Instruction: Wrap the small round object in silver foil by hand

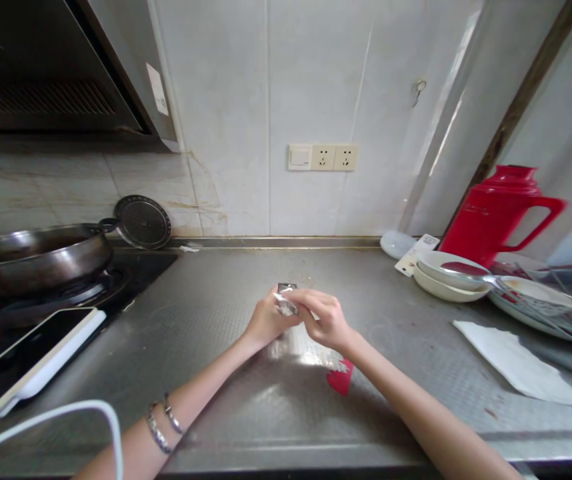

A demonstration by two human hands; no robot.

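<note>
Above the middle of the steel counter, my left hand is closed around a small packet with a dark end and crinkled silvery, foil-like parts. The fingers of my right hand are pinched together against the packet's top, where a whitish bit shows. Whether those fingertips grip a piece of it is too small to tell. Beneath my right wrist lies a torn red scrap with a jagged edge.
To the left a metal pan sits on the black stove, near a phone with a white cable. A red thermos, stacked bowls, a plate with utensils and a white paper sheet occupy the right.
</note>
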